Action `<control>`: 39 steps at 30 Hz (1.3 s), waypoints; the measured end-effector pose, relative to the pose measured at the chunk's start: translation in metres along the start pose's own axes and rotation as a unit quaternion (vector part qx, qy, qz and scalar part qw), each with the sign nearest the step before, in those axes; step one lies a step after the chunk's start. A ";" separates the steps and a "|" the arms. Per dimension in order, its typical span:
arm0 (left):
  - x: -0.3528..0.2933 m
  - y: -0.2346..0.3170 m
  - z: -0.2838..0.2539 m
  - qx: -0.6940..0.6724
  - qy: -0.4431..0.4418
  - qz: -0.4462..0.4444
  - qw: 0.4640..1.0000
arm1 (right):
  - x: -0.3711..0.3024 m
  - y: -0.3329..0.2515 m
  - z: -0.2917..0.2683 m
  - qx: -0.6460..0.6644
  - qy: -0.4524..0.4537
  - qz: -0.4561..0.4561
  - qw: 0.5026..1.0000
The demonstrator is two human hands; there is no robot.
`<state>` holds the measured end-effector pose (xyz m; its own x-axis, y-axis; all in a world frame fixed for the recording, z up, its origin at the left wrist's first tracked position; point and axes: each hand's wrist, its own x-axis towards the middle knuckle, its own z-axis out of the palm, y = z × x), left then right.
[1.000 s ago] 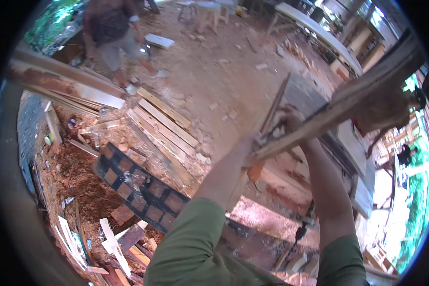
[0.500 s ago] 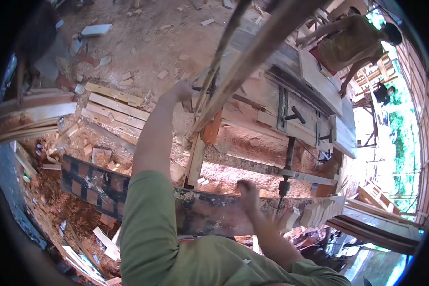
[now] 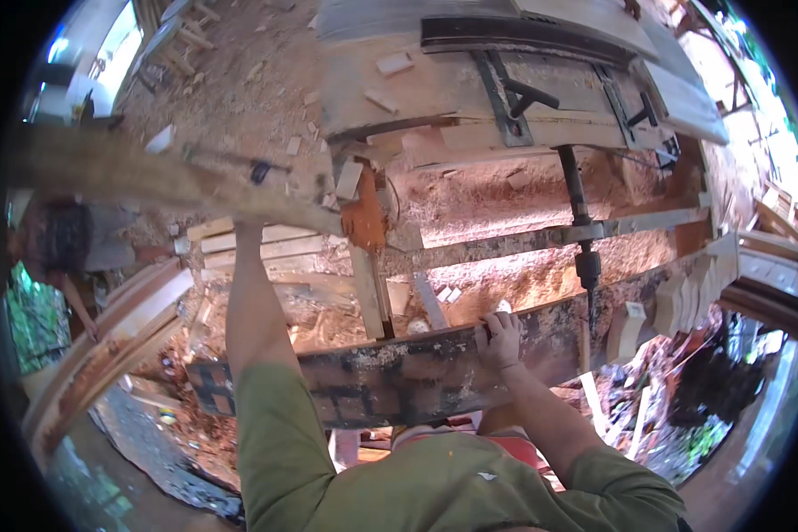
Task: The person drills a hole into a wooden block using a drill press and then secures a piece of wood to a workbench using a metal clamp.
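Observation:
My left forearm (image 3: 259,301) reaches forward to a long wooden pole (image 3: 177,191). The pole hides my left hand, so its fingers do not show. A rod with a dark grip (image 3: 259,171) lies just beyond the pole. Closer to me, my right hand (image 3: 499,341) is closed over the far edge of a long dark board (image 3: 399,377) that crosses in front of my body. Right of that hand, a dark drill chuck (image 3: 586,266) hangs on a vertical shaft, its bit pointing down by the board. Several shaped pale wood pieces (image 3: 674,306) stand in a row at the board's right end.
A wooden frame post (image 3: 363,213) stands behind the board. A bench (image 3: 390,97) with black T-shaped handles (image 3: 528,96) lies beyond. Stacked planks (image 3: 106,346) are at left, near another person (image 3: 71,239). Wood scraps and sawdust cover the ground.
The wooden pole has swung left and nearer level, and my left arm has moved left with it. My right hand has come down onto the dark board. My view has turned and shifted.

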<state>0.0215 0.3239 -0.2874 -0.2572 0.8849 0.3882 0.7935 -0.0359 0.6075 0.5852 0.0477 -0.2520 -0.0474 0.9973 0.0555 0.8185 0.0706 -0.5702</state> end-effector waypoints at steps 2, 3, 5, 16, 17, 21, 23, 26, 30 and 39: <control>-0.028 -0.039 -0.033 0.080 0.072 0.048 0.993 | 0.000 -0.004 0.007 -0.088 0.017 -0.017 0.996; -0.043 -0.056 -0.060 0.113 0.089 0.053 0.988 | -0.001 -0.005 0.007 -0.065 -0.003 -0.011 0.998; -0.061 -0.065 -0.108 0.070 0.066 -0.065 0.993 | -0.004 -0.002 0.010 -0.049 -0.027 0.000 0.998; -0.168 0.056 -0.278 0.118 -0.262 -0.244 0.926 | -0.001 0.002 0.009 -0.048 -0.017 -0.004 0.999; -0.160 0.088 -0.253 0.164 -0.305 -0.232 0.909 | 0.003 0.011 0.013 -0.056 -0.020 0.015 0.998; -0.178 0.161 -0.253 0.323 -0.419 -0.163 0.833 | -0.006 0.016 0.017 -0.063 -0.007 0.012 0.998; -0.179 0.196 -0.245 0.302 -0.427 -0.050 0.851 | -0.005 0.015 0.015 -0.056 0.010 0.008 0.998; -0.190 0.185 -0.247 0.294 -0.451 0.091 0.838 | -0.007 0.017 0.009 -0.058 0.006 0.023 0.998; -0.216 0.194 -0.194 0.242 -0.439 0.070 0.863 | -0.015 0.026 0.017 -0.024 -0.009 0.010 1.000; -0.307 0.149 -0.089 0.156 -0.280 -0.261 0.911 | -0.027 0.048 -0.006 0.162 -0.008 -0.017 0.987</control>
<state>0.1690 0.0058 -0.2542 -0.3914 0.8452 -0.3639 0.7844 0.5132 0.3482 0.6294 0.0239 -0.2756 -0.0827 0.9943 0.0680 0.5901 0.1039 -0.8006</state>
